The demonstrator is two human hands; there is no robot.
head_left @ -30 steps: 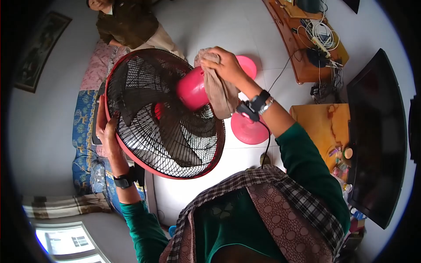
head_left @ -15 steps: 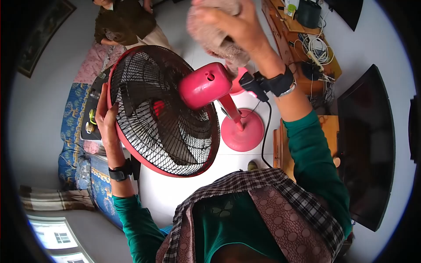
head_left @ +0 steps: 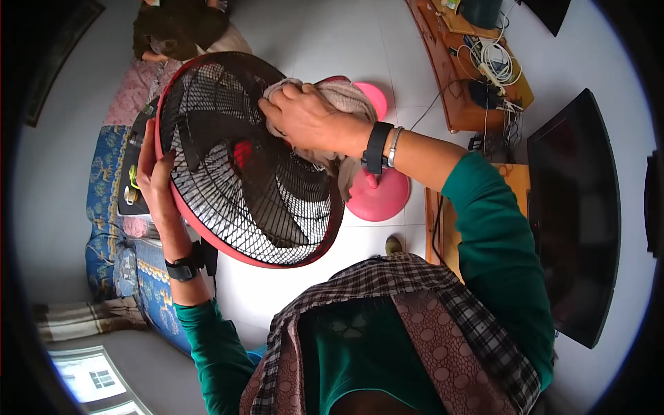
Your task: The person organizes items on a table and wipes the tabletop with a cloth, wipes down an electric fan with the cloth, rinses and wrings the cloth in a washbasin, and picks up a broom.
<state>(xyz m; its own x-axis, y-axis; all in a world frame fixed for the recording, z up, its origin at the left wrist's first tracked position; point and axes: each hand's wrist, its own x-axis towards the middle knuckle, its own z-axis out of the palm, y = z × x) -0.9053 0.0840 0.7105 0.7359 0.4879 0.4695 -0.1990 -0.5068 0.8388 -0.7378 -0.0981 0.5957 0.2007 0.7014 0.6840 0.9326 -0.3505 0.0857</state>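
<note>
Fan (head_left: pixel 252 169), ctr-left of frame — L hand (head_left: pixel 159 181) grips its rim (head_left: pixel 199 227), fingers wrapped; R hand (head_left: pixel 302 119), upper ctr, has fingers closed on cloth (head_left: pixel 349 100) against fan's back. Best: rim braced, cloth flat — no loose folds snagging.

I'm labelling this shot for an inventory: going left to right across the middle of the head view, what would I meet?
Blue patterned cover → left hand → fan cage → round pink base → wooden cabinet → black television.
</note>
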